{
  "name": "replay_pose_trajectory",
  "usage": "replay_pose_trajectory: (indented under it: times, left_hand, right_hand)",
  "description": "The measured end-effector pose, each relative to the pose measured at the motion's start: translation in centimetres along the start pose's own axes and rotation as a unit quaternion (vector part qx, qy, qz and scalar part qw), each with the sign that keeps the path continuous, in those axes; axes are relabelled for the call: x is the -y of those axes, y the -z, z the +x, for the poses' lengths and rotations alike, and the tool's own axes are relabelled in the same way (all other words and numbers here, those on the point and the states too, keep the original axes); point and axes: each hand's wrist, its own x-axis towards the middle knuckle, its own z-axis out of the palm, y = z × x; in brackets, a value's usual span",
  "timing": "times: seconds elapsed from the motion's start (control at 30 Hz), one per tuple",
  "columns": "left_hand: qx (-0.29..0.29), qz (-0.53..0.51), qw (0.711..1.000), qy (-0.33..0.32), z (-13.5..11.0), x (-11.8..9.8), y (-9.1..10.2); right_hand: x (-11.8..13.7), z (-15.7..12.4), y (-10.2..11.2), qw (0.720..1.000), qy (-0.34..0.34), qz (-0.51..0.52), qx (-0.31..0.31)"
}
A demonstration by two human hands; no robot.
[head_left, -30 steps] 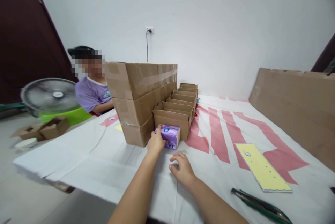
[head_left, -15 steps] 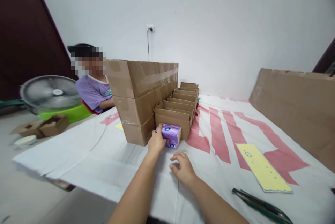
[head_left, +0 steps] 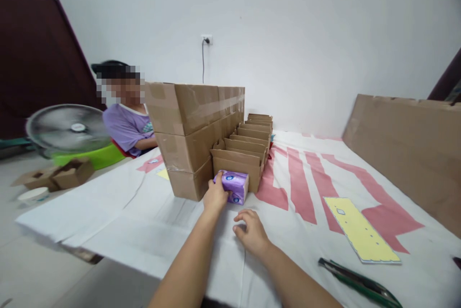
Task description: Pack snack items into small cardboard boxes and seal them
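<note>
My left hand (head_left: 215, 196) grips the near left end of a purple tissue pack (head_left: 236, 186) that lies on the white sheet in front of a row of small open cardboard boxes (head_left: 245, 152). My right hand (head_left: 251, 232) rests knuckles-up on the sheet just behind and to the right of the pack, fingers curled under, with nothing visible in it. A stack of taped cardboard boxes (head_left: 190, 130) stands directly left of the pack.
Another person in a purple shirt (head_left: 126, 125) sits behind the stacked boxes. A fan (head_left: 68, 128) stands at the left. A yellow card (head_left: 360, 229) and a dark green tool (head_left: 356, 281) lie at the right. A large flat cardboard sheet (head_left: 406, 145) leans at the far right.
</note>
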Motion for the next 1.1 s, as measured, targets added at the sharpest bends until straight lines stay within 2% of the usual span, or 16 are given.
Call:
replay_pose_trajectory:
  times: [0.93, 1.1]
  left_hand:
    - [0.016, -0.009, 1.000, -0.007, -0.1, 0.1, 0.3]
    - [0.001, 0.035, 0.999, -0.014, -0.9, -0.6, 0.8]
  right_hand:
    - [0.1, 0.0, 0.2, 1.000, 0.003, 0.003, 0.001]
    - [0.2, 0.1, 0.4, 1.000, -0.001, -0.004, 0.009]
